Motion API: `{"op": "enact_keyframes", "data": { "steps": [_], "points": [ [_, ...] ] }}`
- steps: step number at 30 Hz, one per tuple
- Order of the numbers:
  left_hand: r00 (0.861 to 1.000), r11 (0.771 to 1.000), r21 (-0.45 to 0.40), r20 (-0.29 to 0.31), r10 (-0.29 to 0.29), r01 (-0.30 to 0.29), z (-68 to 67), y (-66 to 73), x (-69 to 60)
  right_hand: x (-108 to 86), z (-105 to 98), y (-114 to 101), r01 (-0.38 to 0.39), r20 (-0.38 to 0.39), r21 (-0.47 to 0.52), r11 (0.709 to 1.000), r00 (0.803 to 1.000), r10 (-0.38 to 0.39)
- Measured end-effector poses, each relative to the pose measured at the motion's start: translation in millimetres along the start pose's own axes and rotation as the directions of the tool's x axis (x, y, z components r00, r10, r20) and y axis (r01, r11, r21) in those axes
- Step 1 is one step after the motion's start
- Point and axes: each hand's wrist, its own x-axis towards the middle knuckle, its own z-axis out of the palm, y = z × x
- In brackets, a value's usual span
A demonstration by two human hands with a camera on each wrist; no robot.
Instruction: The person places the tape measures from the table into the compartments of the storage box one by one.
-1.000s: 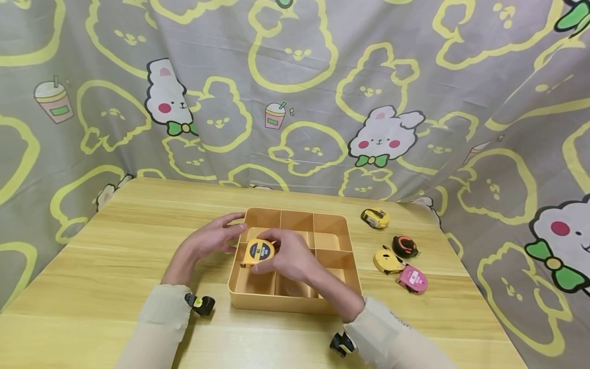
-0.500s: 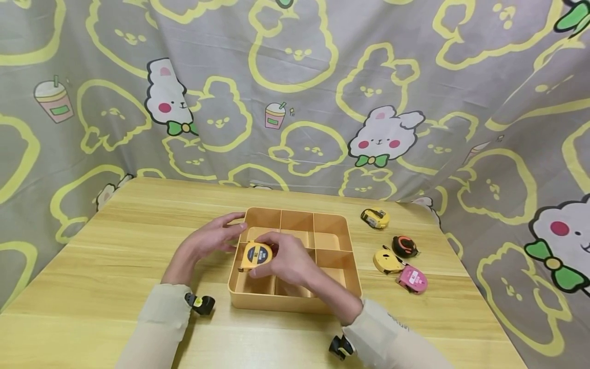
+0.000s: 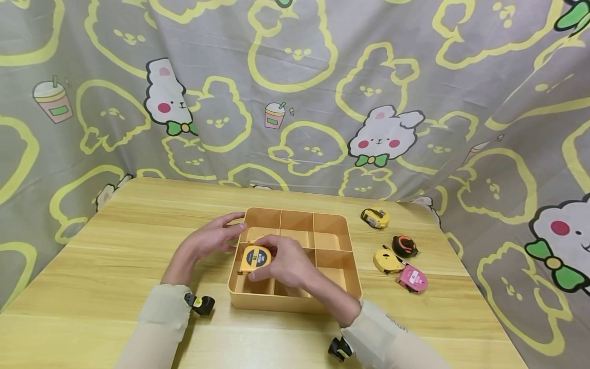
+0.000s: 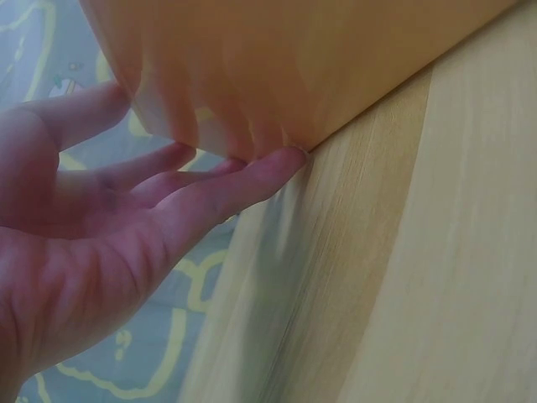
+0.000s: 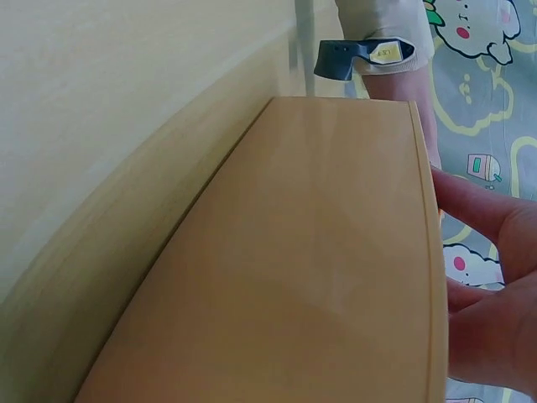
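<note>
My right hand [image 3: 290, 261] pinches a yellow tape measure [image 3: 255, 259] with a round dark blue label. It holds the tape over the front left compartment of an orange-tan divided box [image 3: 295, 303]. How far the tape sits below the rim is hard to tell. At the box's left side is my left hand [image 3: 213, 237]; in the left wrist view its thumb and fingertips touch the outer wall [image 4: 294, 67], fingers extended. From the right wrist, the box's front wall [image 5: 294, 252] hides the tape measure and part of the right hand [image 5: 499, 294].
Right of the box lie more tape measures: a yellow and black one [image 3: 375, 218] at the back, a black and orange one [image 3: 405, 246], a plain yellow one [image 3: 387, 260] and a pink one [image 3: 412, 279]. A patterned curtain [image 3: 304, 113] surrounds the wooden table [image 3: 115, 287].
My right hand has moved the yellow tape measure slightly left and down, toward the front left compartment. The left hand and the box have stayed in place.
</note>
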Motion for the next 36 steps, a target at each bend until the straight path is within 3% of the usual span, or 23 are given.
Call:
{"op": "enact_keyframes", "data": {
  "steps": [17, 28, 36],
  "points": [
    [1.000, 1.000, 0.001, 0.000, 0.001, -0.001, -1.3, -0.7, 0.3, 1.1, 2.3, 3.3, 0.019, -0.010, -0.055, 0.998, 1.000, -0.020],
    [1.000, 1.000, 0.007, -0.003, -0.006, 0.006, -1.0, -1.1, 0.8, 2.1, 3.5, 4.9, 0.041, 0.024, -0.085, 0.996, 0.999, -0.039],
    [1.000, 1.000, 0.012, -0.006, -0.013, 0.013, -0.6, -1.3, 1.0, 4.0, 4.1, 5.7, 0.083, 0.040, -0.172, 0.982, 0.996, -0.077]
  ]
}}
